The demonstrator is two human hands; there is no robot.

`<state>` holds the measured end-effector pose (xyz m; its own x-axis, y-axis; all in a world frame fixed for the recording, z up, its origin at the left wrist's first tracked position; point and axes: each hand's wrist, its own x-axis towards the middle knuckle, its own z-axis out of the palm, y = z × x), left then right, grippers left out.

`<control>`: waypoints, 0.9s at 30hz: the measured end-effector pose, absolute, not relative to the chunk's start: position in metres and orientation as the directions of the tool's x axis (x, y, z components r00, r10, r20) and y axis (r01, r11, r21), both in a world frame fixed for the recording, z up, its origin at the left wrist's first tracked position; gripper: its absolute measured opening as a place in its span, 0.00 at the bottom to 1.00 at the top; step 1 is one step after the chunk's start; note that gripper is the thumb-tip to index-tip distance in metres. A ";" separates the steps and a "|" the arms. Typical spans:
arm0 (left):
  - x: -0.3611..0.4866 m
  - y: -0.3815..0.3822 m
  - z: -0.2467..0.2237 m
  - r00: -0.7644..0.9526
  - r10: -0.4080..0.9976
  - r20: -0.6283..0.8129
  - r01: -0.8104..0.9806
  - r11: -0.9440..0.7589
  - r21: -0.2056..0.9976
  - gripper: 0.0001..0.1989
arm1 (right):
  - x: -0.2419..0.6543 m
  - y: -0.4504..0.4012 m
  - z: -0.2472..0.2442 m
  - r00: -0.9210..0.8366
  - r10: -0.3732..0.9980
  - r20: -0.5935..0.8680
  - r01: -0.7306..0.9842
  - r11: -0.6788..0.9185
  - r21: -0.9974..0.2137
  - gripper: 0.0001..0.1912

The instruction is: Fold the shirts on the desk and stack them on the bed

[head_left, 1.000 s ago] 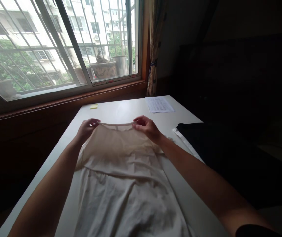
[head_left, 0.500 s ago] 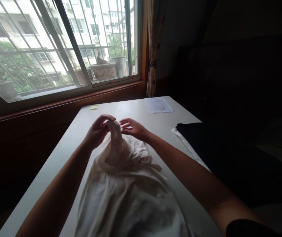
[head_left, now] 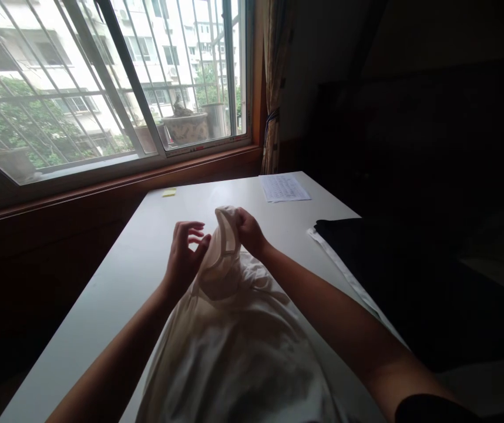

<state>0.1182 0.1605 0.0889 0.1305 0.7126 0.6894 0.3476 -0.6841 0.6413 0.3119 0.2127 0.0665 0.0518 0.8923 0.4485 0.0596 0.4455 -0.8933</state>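
Note:
A white shirt [head_left: 234, 358] lies loosely spread along the table toward me, its body wrinkled. Its collar end [head_left: 225, 241] is lifted off the surface and stands up as an open loop. My right hand [head_left: 251, 234] is closed around the far right side of that loop. Just left of the raised cloth is my left hand [head_left: 187, 252], fingers curved and apart, with nothing in them; its thumb tip comes close to the fabric, and I cannot tell whether they touch.
The white table [head_left: 102, 305] carries printed sheets [head_left: 285, 188] at its far edge and a small yellow sticky note [head_left: 169, 192] at the far left corner. Dark folded cloth [head_left: 393, 282] with a white edge lies on the right. A barred window [head_left: 102, 82] stands beyond.
My right hand has closed on the collar end and tilted it rightward. My left hand has let go of the cloth and opened beside it, slightly lower.

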 end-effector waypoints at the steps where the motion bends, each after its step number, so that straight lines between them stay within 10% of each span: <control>1: 0.120 0.156 0.081 0.160 0.702 0.694 0.402 -0.688 0.604 0.13 | 0.316 0.214 0.067 0.106 0.882 0.459 0.117 0.448 -0.887 0.18; 4: 0.127 0.141 0.063 0.306 0.634 0.710 0.530 -0.733 0.426 0.13 | 0.327 0.216 0.073 0.200 0.855 0.478 0.236 0.431 -0.871 0.21; 7: 0.136 0.125 0.055 0.558 0.389 0.733 0.574 -0.819 -0.003 0.14 | 0.339 0.217 0.080 0.253 0.834 0.490 0.332 0.401 -0.854 0.21; 10: 0.147 0.109 0.052 0.814 0.237 0.531 0.424 -0.867 -0.263 0.14 | 0.352 0.218 0.084 0.291 0.819 0.495 0.401 0.366 -0.840 0.20; 20: 0.162 0.114 0.037 0.837 0.496 0.231 0.545 -0.796 -0.264 0.31 | 0.386 0.225 0.075 0.379 0.780 0.498 0.521 0.265 -0.812 0.15; 27: 0.111 0.140 0.082 0.582 0.624 0.521 0.748 -0.662 -0.041 0.13 | 0.430 0.224 0.069 0.492 0.747 0.447 0.490 0.187 -0.851 0.16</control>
